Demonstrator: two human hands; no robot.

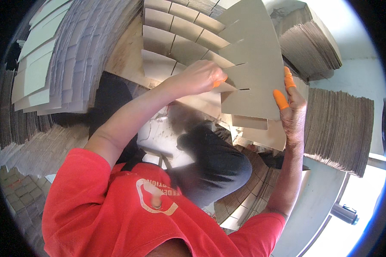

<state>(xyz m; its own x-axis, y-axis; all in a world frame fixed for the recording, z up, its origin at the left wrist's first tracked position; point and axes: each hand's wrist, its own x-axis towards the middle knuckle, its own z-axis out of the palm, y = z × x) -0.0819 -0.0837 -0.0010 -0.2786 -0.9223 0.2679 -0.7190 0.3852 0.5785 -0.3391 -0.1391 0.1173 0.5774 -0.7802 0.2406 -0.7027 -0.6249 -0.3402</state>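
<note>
A large slotted cardboard sheet stands tilted in front of me, with several short slits along its left side. My right hand grips its right edge, with orange covers on the thumb and a finger. Rows of cardboard strips meet the sheet at its slits, forming a partition grid. My left hand is closed at the lower slits, apparently pinching a strip there; its fingertips are mostly hidden, though an orange finger cover shows. Below the sheet, more cardboard pieces stick out.
Tall stacks of cardboard stand at the left, the far right and the right. Lower down, more cardboard bundles lie beside my bent knee. A dark cylindrical object is near the bright opening at right.
</note>
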